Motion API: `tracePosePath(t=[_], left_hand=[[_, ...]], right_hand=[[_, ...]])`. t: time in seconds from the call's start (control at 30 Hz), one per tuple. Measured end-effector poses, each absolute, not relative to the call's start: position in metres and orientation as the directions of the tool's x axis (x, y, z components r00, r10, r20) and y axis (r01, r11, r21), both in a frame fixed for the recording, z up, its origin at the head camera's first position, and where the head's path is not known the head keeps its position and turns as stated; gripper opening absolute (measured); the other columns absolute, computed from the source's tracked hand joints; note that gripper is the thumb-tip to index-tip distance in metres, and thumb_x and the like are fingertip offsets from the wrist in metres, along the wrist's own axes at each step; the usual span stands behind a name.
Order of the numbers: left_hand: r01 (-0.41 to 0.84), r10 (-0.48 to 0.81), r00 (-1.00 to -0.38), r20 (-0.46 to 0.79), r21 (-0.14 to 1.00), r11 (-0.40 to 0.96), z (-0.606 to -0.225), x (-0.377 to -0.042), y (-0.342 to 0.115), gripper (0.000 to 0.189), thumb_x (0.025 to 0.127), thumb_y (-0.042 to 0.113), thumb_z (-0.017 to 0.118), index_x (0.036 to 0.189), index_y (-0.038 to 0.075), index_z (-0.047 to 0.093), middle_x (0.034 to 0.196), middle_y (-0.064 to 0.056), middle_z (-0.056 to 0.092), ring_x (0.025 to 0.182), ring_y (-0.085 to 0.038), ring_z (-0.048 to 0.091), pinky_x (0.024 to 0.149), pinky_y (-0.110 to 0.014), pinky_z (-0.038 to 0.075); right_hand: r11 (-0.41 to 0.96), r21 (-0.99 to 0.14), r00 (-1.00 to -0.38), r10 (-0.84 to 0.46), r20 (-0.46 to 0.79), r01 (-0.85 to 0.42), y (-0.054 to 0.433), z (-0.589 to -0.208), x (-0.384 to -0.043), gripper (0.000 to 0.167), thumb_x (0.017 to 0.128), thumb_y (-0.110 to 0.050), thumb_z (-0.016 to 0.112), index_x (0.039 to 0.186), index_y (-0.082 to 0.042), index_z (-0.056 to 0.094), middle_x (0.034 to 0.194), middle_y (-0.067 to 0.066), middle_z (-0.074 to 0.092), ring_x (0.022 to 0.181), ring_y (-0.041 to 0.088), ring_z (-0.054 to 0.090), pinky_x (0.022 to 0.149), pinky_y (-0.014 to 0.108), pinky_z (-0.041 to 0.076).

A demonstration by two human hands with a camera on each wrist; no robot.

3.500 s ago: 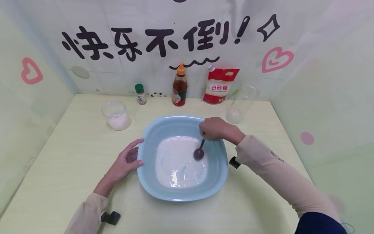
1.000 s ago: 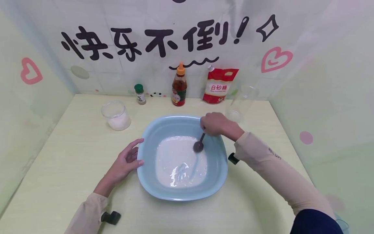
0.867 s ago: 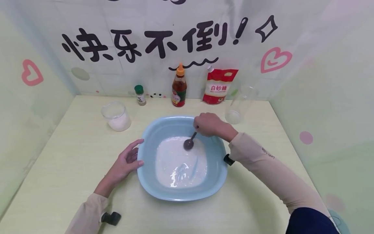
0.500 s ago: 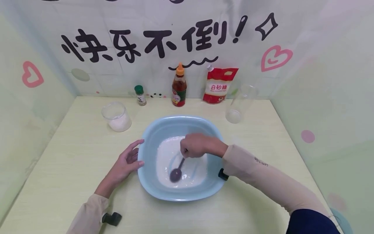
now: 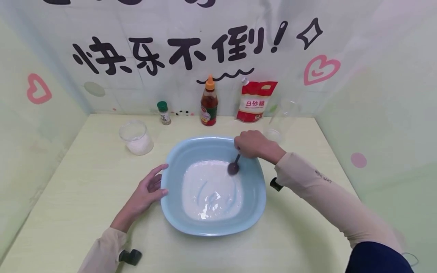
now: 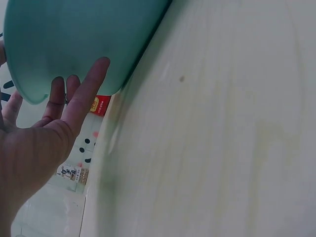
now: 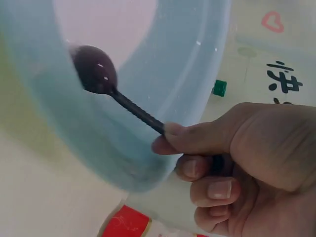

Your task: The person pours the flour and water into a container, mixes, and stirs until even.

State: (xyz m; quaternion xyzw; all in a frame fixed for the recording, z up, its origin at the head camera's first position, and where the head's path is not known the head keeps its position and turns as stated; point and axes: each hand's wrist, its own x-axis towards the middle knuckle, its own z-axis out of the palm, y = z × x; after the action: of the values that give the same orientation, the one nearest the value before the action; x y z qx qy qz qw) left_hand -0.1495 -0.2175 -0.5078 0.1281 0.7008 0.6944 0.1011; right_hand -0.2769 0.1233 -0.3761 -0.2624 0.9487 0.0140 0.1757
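Note:
A light blue plastic basin (image 5: 213, 230) stands on the table, its bottom covered with a thick white liquid (image 5: 218, 189) marked by curved streaks. My right hand (image 5: 254, 144) grips the handle of a dark spoon (image 5: 233, 168) above the basin's far right rim. The spoon's bowl dips to the liquid's far right edge; in the right wrist view thumb and curled fingers pinch its handle (image 7: 138, 112). My left hand (image 5: 145, 191) rests against the basin's left side, thumb and fingers spread. In the left wrist view its extended fingers touch the outer wall (image 6: 64, 39).
Behind the basin stand a glass of white powder (image 5: 138, 140), a small green-capped shaker (image 5: 164, 113), a sauce bottle with an orange cap (image 5: 209, 104) and a red-and-white sugar pouch (image 5: 254, 102). A tall clear glass container (image 5: 285, 113) is partly behind my right hand.
My right hand has swept the spoon left, down toward the near left and back to the far right, leaving fresh streaks. The left hand and the basin have stayed in place.

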Motion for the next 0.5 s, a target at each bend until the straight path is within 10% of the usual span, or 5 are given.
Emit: tracePosePath(t=[0.5], left_hand=[[0.050,0.309,-0.950,0.045,0.999,0.008,-0.509,-0.149,-0.218,0.071,0.091,-0.002,0.065,0.153,0.011,0.034,0.124,-0.003,0.059,0.113,-0.004,0.064,0.091,-0.022,0.054]], right_hand=[[0.700,-0.211,-0.604,-0.702,-0.378,-0.682,0.054,-0.400,-0.241,0.018,0.095,-0.020,0.067,0.112,-0.020,0.074,0.089,-0.005,0.067,0.078,0.014,0.059,0.074,0.026,0.049]])
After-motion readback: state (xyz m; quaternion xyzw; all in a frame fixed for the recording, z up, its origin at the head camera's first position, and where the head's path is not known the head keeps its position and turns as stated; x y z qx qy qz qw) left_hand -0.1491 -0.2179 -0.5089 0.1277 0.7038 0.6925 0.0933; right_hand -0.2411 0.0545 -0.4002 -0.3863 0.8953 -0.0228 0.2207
